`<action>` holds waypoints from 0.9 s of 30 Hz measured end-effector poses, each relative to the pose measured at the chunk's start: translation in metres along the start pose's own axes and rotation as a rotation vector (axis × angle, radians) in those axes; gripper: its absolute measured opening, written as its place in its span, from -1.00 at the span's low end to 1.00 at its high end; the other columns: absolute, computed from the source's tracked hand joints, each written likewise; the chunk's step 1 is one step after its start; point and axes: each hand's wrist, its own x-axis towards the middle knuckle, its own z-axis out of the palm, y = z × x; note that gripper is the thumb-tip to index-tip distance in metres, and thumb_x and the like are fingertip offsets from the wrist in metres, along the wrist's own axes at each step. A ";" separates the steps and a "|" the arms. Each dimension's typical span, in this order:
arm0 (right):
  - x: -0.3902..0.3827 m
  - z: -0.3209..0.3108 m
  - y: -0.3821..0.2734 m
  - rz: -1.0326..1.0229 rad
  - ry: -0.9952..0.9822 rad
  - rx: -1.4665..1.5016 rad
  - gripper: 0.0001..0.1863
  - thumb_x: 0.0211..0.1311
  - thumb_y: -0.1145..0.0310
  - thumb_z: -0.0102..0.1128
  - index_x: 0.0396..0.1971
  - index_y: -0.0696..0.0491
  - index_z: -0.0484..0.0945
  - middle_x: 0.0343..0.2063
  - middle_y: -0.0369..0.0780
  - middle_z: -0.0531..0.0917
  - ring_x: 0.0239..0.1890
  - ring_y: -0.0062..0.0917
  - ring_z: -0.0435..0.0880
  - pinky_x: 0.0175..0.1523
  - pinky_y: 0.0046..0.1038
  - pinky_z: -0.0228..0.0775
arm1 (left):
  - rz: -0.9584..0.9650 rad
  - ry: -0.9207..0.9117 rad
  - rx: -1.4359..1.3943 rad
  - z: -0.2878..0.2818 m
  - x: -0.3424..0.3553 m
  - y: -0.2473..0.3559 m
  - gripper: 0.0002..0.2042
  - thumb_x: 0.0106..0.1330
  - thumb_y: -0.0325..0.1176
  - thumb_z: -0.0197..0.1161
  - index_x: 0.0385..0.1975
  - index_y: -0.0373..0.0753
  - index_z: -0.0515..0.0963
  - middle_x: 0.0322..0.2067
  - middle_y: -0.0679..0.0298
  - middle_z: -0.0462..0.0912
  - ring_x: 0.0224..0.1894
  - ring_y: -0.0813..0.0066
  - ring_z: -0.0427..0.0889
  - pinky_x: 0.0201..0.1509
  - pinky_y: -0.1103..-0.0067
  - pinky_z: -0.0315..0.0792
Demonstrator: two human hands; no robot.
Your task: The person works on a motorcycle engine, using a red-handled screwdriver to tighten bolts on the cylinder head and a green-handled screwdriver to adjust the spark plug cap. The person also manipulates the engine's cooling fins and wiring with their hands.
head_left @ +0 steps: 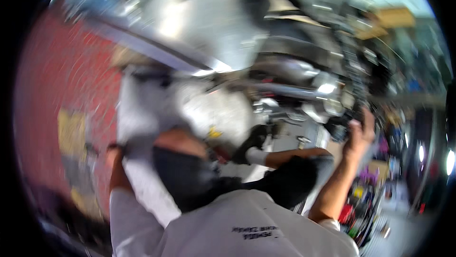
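The whole picture is smeared by motion. My right hand is raised on the right, with the thumb and a finger stretched upward and apart. It is beside a black rounded part at the lower side of what looks like a motorcycle; whether it touches is unclear. A shiny metal tube and other silver and dark parts make up the machine's near side. My left hand hangs low on the left, next to a small dark shape, and its fingers are too blurred to read.
I sit or squat with bent legs on a pale floor. A red floor area with a yellow patch lies left. A silvery panel with a long edge crosses ahead. Colourful clutter and a cardboard box stand right.
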 end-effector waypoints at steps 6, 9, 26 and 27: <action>0.076 0.002 -0.087 -0.851 0.164 -0.580 -0.61 0.35 0.41 0.39 0.14 0.17 0.68 0.27 -0.04 0.59 0.42 -0.15 0.47 0.51 -0.12 0.25 | -0.333 0.073 -0.404 -0.044 -0.045 0.027 -0.50 0.27 0.08 0.35 0.09 -0.10 0.71 0.12 0.10 0.74 0.28 0.08 0.61 0.38 0.25 0.44; 0.109 -0.010 -0.094 -0.947 -0.084 -0.796 -0.56 0.34 0.40 0.41 0.20 0.10 0.65 0.39 -0.04 0.51 0.47 -0.06 0.41 0.53 -0.02 0.20 | -0.260 0.066 -0.578 -0.069 -0.057 0.024 -0.49 0.31 0.04 0.12 0.07 -0.15 0.73 0.19 0.01 0.70 0.31 0.02 0.61 0.41 0.26 0.45; 0.116 0.005 -0.114 -0.899 -0.112 -0.682 -0.62 0.04 0.42 0.53 -0.10 0.14 0.67 0.04 -0.12 0.71 0.28 -0.08 0.58 0.36 -0.06 0.39 | -0.337 0.215 -0.566 -0.013 0.064 -0.005 -0.54 0.33 0.05 0.26 -0.08 -0.26 0.67 -0.09 0.03 0.70 0.00 0.10 0.70 0.10 0.26 0.58; 0.124 0.010 -0.103 -0.818 -0.166 -0.668 -0.63 0.06 0.42 0.52 -0.10 0.14 0.67 0.03 -0.13 0.72 0.26 -0.08 0.58 0.34 -0.06 0.39 | -0.364 0.219 -0.586 -0.015 0.063 -0.010 -0.55 0.34 0.05 0.26 -0.08 -0.27 0.66 -0.10 0.04 0.69 -0.01 0.12 0.69 0.09 0.26 0.57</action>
